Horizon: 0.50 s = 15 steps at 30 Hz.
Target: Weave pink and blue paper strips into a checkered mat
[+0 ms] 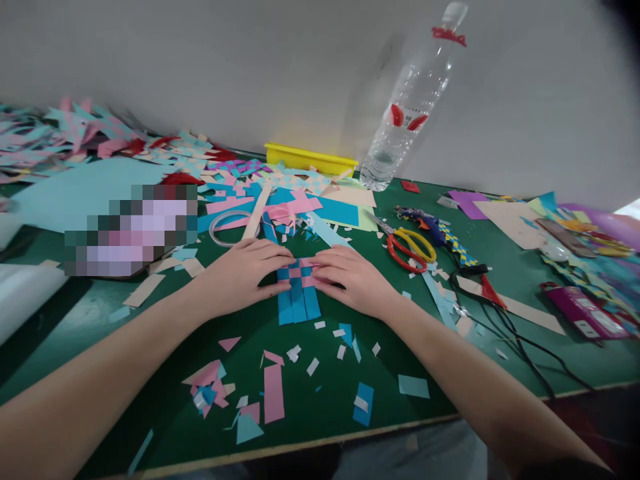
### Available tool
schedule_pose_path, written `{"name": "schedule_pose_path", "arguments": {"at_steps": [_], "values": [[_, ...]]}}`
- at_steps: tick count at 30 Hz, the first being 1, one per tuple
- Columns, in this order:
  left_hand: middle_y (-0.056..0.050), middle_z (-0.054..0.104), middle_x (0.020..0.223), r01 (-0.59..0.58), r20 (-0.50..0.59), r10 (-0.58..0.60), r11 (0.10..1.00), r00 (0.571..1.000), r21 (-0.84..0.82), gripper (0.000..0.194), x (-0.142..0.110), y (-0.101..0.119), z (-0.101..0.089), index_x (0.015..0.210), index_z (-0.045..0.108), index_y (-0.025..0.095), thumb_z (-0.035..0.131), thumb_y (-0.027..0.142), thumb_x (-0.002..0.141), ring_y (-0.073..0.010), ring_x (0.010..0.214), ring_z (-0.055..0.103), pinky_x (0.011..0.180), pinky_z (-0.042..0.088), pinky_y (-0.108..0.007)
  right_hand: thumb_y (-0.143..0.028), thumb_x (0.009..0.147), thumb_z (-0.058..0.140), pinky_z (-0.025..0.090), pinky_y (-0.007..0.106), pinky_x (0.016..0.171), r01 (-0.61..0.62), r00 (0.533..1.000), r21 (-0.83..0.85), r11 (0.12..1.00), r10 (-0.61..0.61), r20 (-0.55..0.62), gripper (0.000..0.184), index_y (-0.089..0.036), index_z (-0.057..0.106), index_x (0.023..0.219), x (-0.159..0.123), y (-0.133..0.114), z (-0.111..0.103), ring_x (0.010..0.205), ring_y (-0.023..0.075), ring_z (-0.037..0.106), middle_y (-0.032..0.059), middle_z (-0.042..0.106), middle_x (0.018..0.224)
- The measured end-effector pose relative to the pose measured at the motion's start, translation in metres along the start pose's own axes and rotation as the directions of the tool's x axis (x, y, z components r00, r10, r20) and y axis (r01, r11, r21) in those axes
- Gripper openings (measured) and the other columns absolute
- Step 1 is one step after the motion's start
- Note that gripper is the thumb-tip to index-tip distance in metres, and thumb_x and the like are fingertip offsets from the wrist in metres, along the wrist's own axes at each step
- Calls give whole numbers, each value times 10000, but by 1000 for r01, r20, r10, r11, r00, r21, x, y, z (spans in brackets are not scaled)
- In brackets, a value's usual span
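A small weave of blue and pink paper strips (299,307) lies on the green table in front of me. Its upper part is a checker pattern, and loose blue strip ends hang toward me. My left hand (250,268) grips its left edge between thumb and fingers. From the other side, my right hand (353,279) pinches the right edge, where pink strip ends show. Fingertips hide part of both edges. Beyond the hands lie a roll of clear tape (215,230) and a beige paper strip (259,210).
Scissors with red and yellow handles (406,250) lie right of centre. A plastic bottle (407,100) stands near the wall beside a yellow tray (310,160). Paper scraps (274,393) litter the near side. Black cords (520,333) and a magenta box (585,312) are at right.
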<state>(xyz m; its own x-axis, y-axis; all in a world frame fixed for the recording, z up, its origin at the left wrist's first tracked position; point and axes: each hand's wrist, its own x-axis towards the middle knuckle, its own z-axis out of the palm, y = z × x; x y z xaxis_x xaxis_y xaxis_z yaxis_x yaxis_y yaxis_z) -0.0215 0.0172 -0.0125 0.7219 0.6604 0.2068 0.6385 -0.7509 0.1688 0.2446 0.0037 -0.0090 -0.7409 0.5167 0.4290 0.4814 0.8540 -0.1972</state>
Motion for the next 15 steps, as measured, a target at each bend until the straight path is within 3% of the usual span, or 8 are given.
{"name": "schedule_pose_path", "arguments": {"at_steps": [6, 10, 15], "values": [[-84, 653, 1291, 45, 8, -44, 997, 999, -56, 581, 1, 2, -4, 1287, 622, 231, 424, 648, 934, -286, 1216, 557, 1056, 395, -468, -353, 989, 499, 444, 433, 1042, -32, 999, -15, 999, 33, 37, 258, -190, 699, 992, 1, -1, -2, 1060, 200, 639, 72, 720, 1106], [-105, 668, 1239, 118, -22, -118, 992, 993, -37, 580, 1, -1, -4, 1274, 623, 212, 396, 634, 948, -300, 1186, 569, 998, 429, -471, -376, 986, 498, 403, 447, 1100, -69, 997, -14, 998, 69, 39, 282, -180, 672, 1091, 0, -3, -5, 1126, 207, 624, 81, 696, 1198], [-104, 676, 1148, 150, -28, -152, 988, 988, -40, 535, 1, -4, -3, 1188, 675, 203, 421, 608, 946, -305, 1094, 597, 896, 454, -452, -367, 980, 508, 328, 450, 1178, -50, 989, 6, 999, 49, 138, 335, -159, 628, 1213, -1, -5, -5, 1279, 214, 551, 87, 629, 1342]]}}
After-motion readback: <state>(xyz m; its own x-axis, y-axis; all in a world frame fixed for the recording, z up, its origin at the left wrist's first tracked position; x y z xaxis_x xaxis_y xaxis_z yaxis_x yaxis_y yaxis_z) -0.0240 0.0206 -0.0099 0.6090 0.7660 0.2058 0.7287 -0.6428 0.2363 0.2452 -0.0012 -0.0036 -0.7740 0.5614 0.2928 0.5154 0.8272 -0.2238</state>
